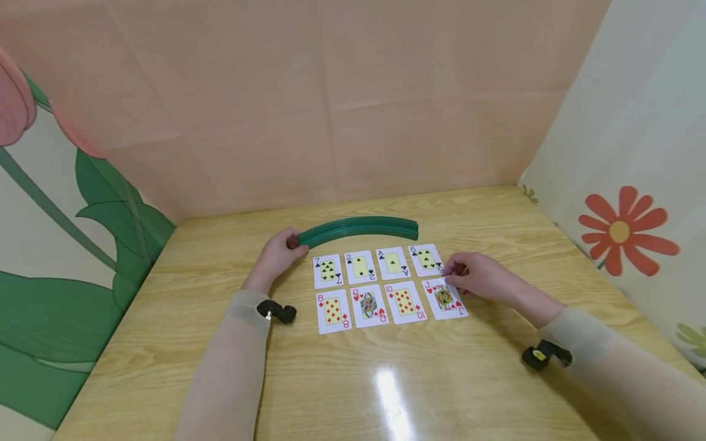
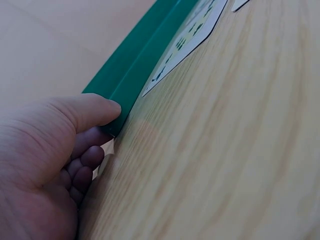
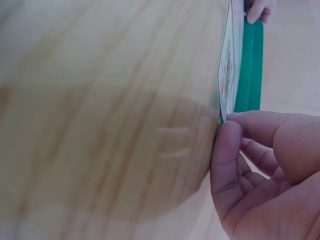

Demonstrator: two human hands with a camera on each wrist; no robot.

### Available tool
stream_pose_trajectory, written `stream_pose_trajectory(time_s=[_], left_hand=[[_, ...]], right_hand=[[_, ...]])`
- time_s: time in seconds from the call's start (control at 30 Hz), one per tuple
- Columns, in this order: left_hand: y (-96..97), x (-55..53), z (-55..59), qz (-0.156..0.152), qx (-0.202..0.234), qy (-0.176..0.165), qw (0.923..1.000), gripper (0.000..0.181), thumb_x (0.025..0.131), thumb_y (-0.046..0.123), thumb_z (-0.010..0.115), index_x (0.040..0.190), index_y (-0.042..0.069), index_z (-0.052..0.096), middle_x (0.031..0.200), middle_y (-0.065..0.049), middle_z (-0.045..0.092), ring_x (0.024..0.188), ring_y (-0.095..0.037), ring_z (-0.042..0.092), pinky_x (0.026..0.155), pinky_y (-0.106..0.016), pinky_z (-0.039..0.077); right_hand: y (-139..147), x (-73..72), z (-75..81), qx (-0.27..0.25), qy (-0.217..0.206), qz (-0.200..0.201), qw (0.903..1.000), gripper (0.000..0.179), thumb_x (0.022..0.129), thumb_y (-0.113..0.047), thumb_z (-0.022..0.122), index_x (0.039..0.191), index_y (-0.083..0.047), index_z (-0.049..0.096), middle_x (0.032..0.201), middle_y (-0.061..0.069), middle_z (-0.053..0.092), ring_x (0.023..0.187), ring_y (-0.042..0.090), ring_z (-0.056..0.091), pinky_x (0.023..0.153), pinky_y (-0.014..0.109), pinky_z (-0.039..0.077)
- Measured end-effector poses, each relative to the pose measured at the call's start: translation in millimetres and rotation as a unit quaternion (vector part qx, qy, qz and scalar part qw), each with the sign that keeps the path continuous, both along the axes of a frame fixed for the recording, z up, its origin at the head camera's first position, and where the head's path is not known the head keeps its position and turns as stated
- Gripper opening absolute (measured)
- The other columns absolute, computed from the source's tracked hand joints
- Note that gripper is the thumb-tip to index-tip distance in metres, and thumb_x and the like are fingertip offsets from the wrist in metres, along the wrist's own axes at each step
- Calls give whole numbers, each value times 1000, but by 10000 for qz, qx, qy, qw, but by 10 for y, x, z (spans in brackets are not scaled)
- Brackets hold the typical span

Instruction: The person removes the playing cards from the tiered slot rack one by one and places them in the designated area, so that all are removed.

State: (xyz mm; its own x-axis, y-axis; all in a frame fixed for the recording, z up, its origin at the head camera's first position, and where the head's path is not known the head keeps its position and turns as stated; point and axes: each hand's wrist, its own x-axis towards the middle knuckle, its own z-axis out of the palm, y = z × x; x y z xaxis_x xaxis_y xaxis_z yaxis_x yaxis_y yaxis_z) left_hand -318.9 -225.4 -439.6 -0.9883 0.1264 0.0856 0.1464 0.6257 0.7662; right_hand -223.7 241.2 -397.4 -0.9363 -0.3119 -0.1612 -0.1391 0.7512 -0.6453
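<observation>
My left hand (image 1: 277, 256) pinches the left end of a curved green playing card holder (image 1: 361, 226), thumb on top in the left wrist view. The holder lies behind two rows of face-up playing cards. At the right end of the front row, my right hand (image 1: 478, 277) pinches the upper right corner of the jack of hearts (image 1: 443, 298). In the right wrist view, thumb and forefinger meet at that card's edge. Just behind it lies a black five (image 1: 426, 260). Beside the jack is the ten of diamonds (image 1: 406, 302).
Further left in front are the queen of hearts (image 1: 369, 305) and the eight of diamonds (image 1: 333, 310). The back row also has a black seven (image 1: 328, 271), two (image 1: 360, 267) and ace (image 1: 392, 263). A wooden table (image 1: 331, 392) meets cloth-covered walls (image 1: 342, 122) behind and at the sides.
</observation>
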Motion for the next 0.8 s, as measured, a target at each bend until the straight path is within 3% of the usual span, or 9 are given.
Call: stream_pose_trajectory(time_s=[0.5,0.63,0.8], left_hand=[[-23,-2,34,29,36,-1,10000,33,106,21,78,133,7,68,126,-14,68,116,-32,61,106,-52,50],[-30,25,41,-46,-5,-83,10000,40,106,22,77,141,8,65,129,-14,67,118,-32,60,107,-52,50],[-7,146,89,-220,-303,-43,9993,63,108,31,76,162,10,51,153,-18,54,139,-39,54,118,-58,44]], right_hand=[[-18,-52,-2,50,35,88,9999,8,108,-12,72,113,-6,72,102,8,68,82,21,63,65,32,56],[-25,-46,-2,58,57,48,10000,9,110,-12,69,115,-6,71,105,9,68,82,22,64,65,33,57],[-73,-24,15,502,760,15,9958,12,110,-19,70,116,-9,74,103,5,70,85,20,63,71,36,54]])
